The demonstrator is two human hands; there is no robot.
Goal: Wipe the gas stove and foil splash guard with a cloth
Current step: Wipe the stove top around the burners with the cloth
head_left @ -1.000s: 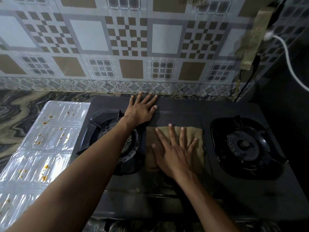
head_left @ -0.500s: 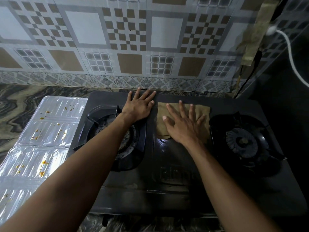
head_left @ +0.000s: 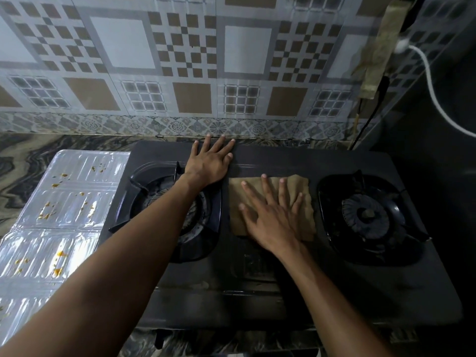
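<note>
A black two-burner gas stove (head_left: pixel 257 292) stands on a marbled counter. A folded brown cloth (head_left: pixel 302 188) lies flat on the stove's middle strip between the burners. My right hand (head_left: pixel 273 215) presses down on the cloth with straight, spread fingers. My left hand (head_left: pixel 210 163) rests flat on the stove top behind the left burner (head_left: pixel 164 215), fingers reaching the back edge. The silver foil splash guard (head_left: pixel 64 210) lies flat to the left of the stove, dotted with orange food specks.
The right burner (head_left: pixel 365 217) sits just right of the cloth. A patterned tiled wall (head_left: pixel 180 60) rises behind the stove. A black cable (head_left: pixel 371 117) and a white cable (head_left: pixel 432 91) hang at the back right corner.
My right hand pushed the cloth to the stove's back edge, then drew it back toward me to the middle. My left hand stayed flat in place.
</note>
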